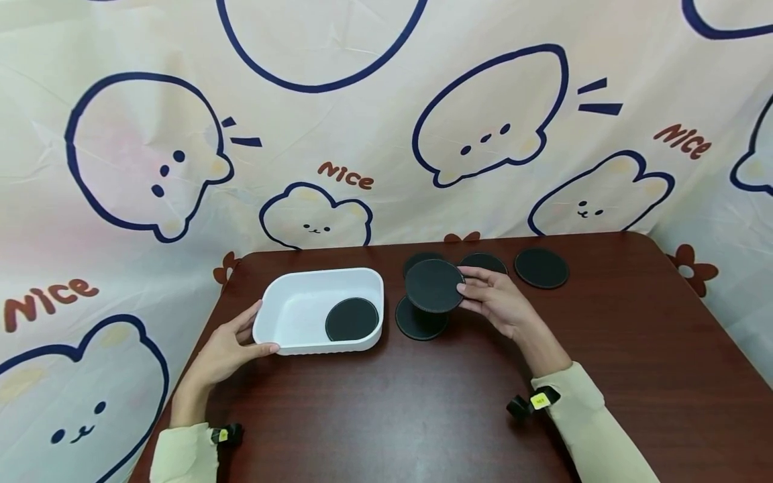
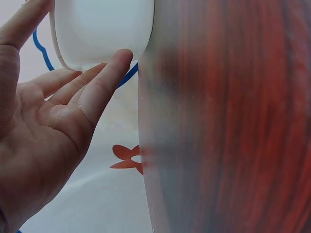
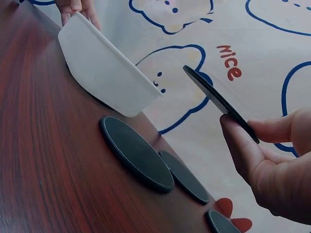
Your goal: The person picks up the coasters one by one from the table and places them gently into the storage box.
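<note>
A white rectangular tub (image 1: 296, 302) with rounded corners stands on the table, one black round coaster (image 1: 352, 319) lying in its right part. At the tub's left end, my left hand (image 1: 226, 349) holds it between the thumb at the front corner and the fingers along the side. Raised over the table just right of the tub, a second black coaster (image 1: 433, 285) is pinched at its right edge by the thumb and fingers of my right hand (image 1: 498, 302). From the right wrist view this coaster (image 3: 214, 97) appears tilted, nearly edge-on, with a paler underside.
More black coasters lie flat on the dark brown wooden table (image 1: 386, 416): one below the raised coaster (image 1: 421, 322), others along the back, including one at the right (image 1: 541, 268). A cloth (image 1: 386, 134) printed with cartoon animals hangs behind the table's back edge.
</note>
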Available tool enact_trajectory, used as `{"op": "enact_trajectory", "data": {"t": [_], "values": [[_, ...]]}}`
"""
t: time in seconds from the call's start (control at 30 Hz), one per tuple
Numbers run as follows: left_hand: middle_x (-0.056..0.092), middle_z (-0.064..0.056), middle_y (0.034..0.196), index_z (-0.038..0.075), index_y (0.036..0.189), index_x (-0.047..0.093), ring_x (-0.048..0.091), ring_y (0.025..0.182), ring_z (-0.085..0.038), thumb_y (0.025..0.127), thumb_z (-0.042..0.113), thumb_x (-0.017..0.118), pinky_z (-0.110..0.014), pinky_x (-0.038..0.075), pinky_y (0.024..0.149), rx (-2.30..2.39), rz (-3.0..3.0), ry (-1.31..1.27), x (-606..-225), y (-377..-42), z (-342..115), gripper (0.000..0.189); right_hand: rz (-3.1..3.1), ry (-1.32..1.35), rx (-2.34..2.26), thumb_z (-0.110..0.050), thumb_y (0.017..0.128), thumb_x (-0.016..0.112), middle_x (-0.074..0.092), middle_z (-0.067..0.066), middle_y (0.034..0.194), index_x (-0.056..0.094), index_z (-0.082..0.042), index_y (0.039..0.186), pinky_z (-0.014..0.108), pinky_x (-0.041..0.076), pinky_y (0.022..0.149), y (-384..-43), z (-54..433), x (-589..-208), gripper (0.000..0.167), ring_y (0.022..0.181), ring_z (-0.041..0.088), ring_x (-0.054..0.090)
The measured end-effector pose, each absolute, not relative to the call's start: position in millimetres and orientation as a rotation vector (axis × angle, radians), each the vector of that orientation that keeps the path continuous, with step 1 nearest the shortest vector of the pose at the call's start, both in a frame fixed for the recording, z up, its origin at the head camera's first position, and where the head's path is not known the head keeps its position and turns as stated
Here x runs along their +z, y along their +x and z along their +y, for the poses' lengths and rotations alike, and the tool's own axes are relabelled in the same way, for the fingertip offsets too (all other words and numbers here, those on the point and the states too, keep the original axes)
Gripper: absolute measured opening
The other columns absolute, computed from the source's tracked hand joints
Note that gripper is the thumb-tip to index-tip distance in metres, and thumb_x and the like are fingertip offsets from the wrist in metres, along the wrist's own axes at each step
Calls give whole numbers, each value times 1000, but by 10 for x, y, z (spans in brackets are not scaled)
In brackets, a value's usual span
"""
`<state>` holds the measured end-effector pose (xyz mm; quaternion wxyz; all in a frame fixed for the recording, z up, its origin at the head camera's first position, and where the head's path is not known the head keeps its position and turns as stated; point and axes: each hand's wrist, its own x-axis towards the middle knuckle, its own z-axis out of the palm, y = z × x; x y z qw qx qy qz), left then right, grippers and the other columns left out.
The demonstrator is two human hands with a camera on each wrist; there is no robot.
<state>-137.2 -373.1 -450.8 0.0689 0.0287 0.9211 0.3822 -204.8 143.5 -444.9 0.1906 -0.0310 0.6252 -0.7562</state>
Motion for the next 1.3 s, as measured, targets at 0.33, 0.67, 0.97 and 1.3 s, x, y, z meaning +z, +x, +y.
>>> {"op": "enact_trajectory", "data": {"t": [0.33,0.67,0.97,1.3], "values": [[37,-30,169,5,171,21,54,145,-51,92,38,87,-54,52,107,1168,2763,80,-4506,-1369,-3742,108,1729,-93,-2108,-4,109,57,51,24,155,36,-2,165,23,63,92,-2059,1105,-4434,59,110,5,73],[39,-31,167,6,172,21,56,142,-52,93,35,86,-53,56,104,1164,2756,75,-4506,-1338,-3730,106,1656,-127,-2143,0,108,58,57,26,152,40,0,163,25,64,93,-2068,750,-4425,57,109,9,75],[39,-30,168,7,172,21,55,143,-52,92,36,87,-55,55,105,1163,2762,74,-4507,-1351,-3733,107,1621,-140,-2142,-1,108,59,56,29,153,42,0,162,27,64,95,-2072,496,-4446,56,112,12,75],[36,-28,170,8,172,21,53,145,-51,93,37,86,-54,54,106,1176,2751,60,-4496,-1366,-3735,106,1595,-137,-2148,1,107,59,58,28,152,46,-1,159,27,64,93,-2093,285,-4456,54,109,12,75]]}}
